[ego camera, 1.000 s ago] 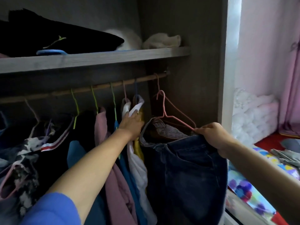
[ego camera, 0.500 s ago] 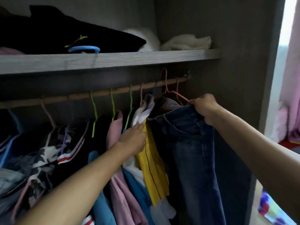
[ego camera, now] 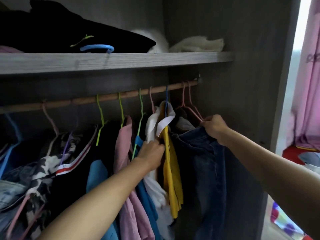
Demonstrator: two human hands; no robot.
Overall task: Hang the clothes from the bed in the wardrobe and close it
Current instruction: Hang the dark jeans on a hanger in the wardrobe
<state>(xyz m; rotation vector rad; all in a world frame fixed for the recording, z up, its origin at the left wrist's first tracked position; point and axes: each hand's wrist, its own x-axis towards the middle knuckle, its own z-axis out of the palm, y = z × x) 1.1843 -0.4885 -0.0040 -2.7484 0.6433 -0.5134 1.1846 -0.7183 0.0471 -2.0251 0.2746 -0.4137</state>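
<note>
Dark blue jeans (ego camera: 202,163) hang on a pink hanger (ego camera: 190,106) whose hook sits over the wooden rail (ego camera: 110,97) at its far right end. My right hand (ego camera: 213,126) grips the jeans' waistband together with the hanger's arm. My left hand (ego camera: 152,153) presses into the hanging clothes, fingers closed on the white and yellow garment (ego camera: 170,161) just left of the jeans. The wardrobe is open, and its door is out of view.
Several clothes on green, pink and blue hangers fill the rail to the left. A grey shelf (ego camera: 138,59) above holds a black garment, a blue hanger and white fabric. The wardrobe side panel (ego camera: 242,101) stands right; pink curtain and the colourful bed (ego camera: 284,220) lie beyond.
The jeans on the pink hanger rose from below the rail and its hook now rests on the rail. My left hand slid down, holding neighbouring clothes aside.
</note>
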